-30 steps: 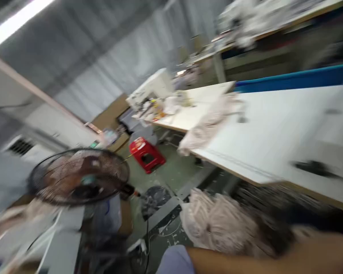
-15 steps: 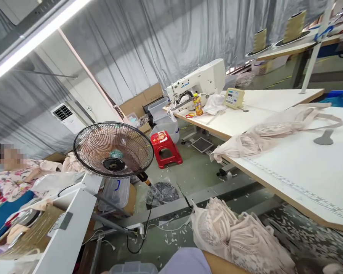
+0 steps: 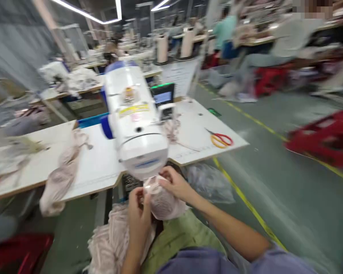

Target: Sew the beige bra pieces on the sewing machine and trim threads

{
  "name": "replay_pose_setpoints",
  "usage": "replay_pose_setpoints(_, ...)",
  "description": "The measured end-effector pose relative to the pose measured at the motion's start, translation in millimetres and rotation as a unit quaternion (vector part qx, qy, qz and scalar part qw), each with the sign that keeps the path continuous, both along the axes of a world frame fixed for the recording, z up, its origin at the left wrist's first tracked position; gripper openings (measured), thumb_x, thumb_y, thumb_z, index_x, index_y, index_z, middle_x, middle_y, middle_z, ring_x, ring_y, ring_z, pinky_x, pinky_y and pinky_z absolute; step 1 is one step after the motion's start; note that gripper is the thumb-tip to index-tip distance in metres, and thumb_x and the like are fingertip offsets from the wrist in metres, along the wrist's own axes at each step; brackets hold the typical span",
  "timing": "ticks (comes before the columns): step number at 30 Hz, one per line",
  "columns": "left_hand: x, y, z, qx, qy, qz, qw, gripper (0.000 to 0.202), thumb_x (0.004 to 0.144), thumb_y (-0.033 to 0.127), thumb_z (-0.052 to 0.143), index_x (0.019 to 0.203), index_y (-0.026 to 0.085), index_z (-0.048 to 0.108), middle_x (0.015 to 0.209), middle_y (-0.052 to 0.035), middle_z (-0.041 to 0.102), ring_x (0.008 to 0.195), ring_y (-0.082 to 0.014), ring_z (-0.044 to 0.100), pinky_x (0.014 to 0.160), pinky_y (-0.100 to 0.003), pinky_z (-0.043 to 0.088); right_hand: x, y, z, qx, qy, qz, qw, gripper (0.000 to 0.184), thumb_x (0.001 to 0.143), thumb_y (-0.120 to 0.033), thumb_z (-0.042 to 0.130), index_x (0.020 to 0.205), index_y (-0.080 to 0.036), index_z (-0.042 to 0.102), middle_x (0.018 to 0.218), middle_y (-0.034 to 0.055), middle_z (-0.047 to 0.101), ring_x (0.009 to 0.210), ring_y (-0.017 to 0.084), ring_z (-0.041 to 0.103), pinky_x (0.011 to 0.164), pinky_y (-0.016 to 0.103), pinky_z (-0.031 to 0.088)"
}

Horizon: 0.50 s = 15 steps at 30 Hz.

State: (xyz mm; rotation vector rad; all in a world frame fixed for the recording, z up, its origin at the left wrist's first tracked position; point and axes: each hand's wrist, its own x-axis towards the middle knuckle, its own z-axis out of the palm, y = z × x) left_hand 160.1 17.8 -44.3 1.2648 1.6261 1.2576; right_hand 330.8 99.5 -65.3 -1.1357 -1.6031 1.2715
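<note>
Below the head of a white sewing machine [image 3: 137,125], both my hands hold a pale pink lace bra [image 3: 162,201]. My left hand [image 3: 139,211] pinches its left edge, fingers curled and thumb raised against the cloth. At the upper right edge, my right hand [image 3: 175,184] grips the bra between thumb and fingers. The needle area is hidden behind the machine head and the cloth. Beside my left forearm hangs a heap of pale pink bras [image 3: 111,236]. Motion blurs the picture somewhat.
Scissors [image 3: 221,140] with red and yellow handles lie on the white table [image 3: 188,152]. Another bra [image 3: 63,171] drapes over the left table's edge. Red stools [image 3: 326,137] stand at the right. A person [image 3: 224,28] and other workers are farther back.
The view has swung right, away from the fan and the Juki machine, to the sewing machine before me. My hands, out of view before, now show holding a bra.
</note>
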Motion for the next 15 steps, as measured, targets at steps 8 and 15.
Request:
replay_pose_setpoints(8, 14, -18, 5.9, -0.019, 0.000, 0.013, 1.000, 0.041, 0.087, 0.055, 0.061, 0.105, 0.019, 0.057, 0.097, -0.0065, 0.063, 0.083, -0.0174, 0.061, 0.070, -0.026, 0.051, 19, -21, 12.5, -0.118, 0.153, 0.075, 0.978, 0.039, 0.082, -0.048, 0.071, 0.101, -0.014, 0.065, 0.088, 0.0017, 0.063, 0.080, 0.013, 0.057, 0.073, 0.025, 0.045)
replay_pose_setpoints(15, 31, -26, 24.9, -0.067, -0.004, 0.003, 0.998, 0.033, 0.092, 0.053, 0.054, 0.100, 0.022, 0.059, 0.092, -0.0038, 0.063, 0.082, -0.0167, 0.061, 0.070, -0.025, 0.049, 39, -35, 15.7, -0.162, 0.174, 0.090, 0.967, 0.036, 0.087, -0.046, 0.067, 0.102, -0.014, 0.072, 0.086, 0.0012, 0.065, 0.075, 0.011, 0.055, 0.068, 0.022, 0.042)
